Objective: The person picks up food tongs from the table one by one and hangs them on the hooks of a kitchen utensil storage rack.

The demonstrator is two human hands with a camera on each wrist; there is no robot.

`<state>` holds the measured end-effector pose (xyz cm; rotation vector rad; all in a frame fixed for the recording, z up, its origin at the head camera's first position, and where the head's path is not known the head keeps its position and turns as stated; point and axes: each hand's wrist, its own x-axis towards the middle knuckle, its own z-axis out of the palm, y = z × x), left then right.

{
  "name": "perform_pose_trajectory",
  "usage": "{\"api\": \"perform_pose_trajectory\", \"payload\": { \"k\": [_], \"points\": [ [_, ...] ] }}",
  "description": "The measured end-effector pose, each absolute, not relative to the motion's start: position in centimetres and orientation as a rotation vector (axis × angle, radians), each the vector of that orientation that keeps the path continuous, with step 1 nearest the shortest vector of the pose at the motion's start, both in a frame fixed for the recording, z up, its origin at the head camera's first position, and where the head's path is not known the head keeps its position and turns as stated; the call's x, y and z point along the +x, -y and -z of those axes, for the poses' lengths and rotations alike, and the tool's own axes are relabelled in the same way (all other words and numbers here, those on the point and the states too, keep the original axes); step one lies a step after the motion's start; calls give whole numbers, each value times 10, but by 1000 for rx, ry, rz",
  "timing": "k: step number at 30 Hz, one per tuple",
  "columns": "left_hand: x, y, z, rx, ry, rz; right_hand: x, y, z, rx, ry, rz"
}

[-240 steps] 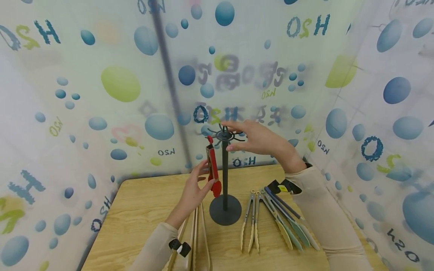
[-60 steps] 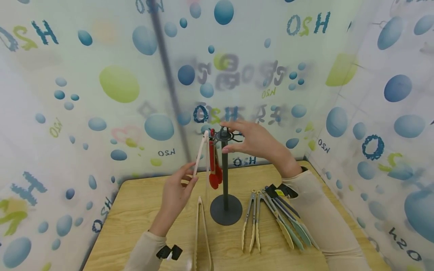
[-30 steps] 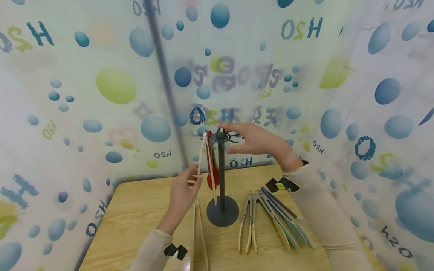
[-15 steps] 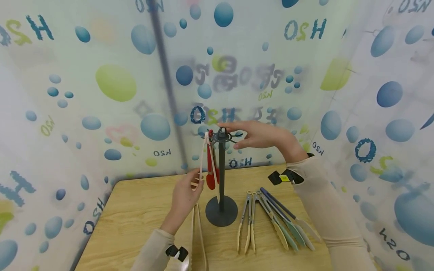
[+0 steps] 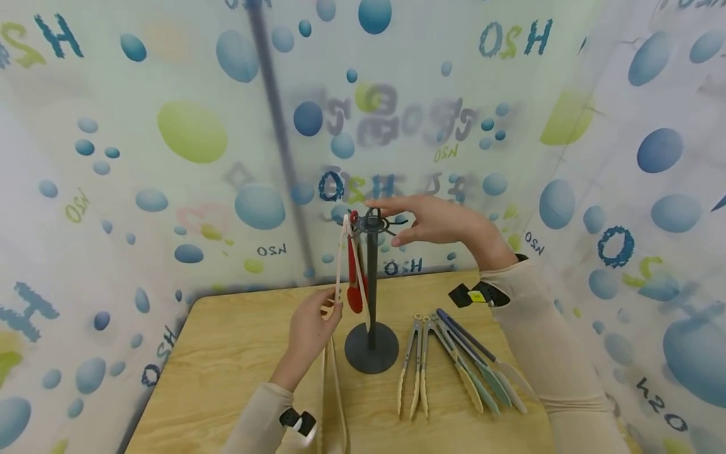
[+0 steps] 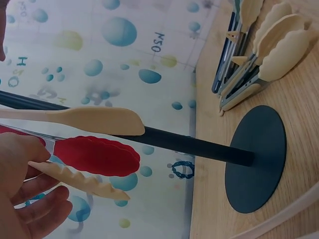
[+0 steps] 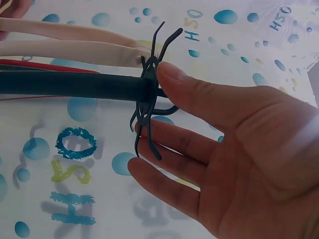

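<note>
My left hand (image 5: 311, 325) pinches one arm of a pair of pale pink-beige tongs (image 5: 338, 271) between thumb and fingers. The top of these tongs is at a hook on the left of a dark utensil stand (image 5: 372, 277). In the left wrist view, their scalloped tip (image 6: 87, 185) sticks out past the fingers. Red-tipped tongs (image 5: 355, 297) hang from the stand just behind. At the stand's top, my right hand (image 5: 439, 222) spreads loosely about the hook ring (image 7: 147, 94), index finger at the top loop, thumb lower down.
Another pair of pale tongs (image 5: 340, 410) lies on the wooden table (image 5: 227, 353), left of the stand's round base (image 5: 363, 362). To the right lie cream-tipped tongs (image 5: 416, 378) and green-tipped tongs (image 5: 496, 386), fanned out. A patterned curtain (image 5: 193, 239) closes off the back.
Eight seconds ago my left hand held the red tongs; they now hang on the stand. Pale tongs have since been raised to a hook beside them. My right thumb has drawn away from the ring.
</note>
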<state>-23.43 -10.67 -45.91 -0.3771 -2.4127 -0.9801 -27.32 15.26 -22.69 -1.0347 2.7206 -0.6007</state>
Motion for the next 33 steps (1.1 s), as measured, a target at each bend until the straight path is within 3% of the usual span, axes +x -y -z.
{"api": "perform_pose_trajectory", "payload": {
  "k": [22, 33],
  "points": [
    [-231, 120, 474, -255, 2580, 964, -264, -147, 229, -997, -2807, 623],
    [-204, 124, 535, -61, 3005, 767, -260, -147, 236, -923, -2872, 630]
  ]
}}
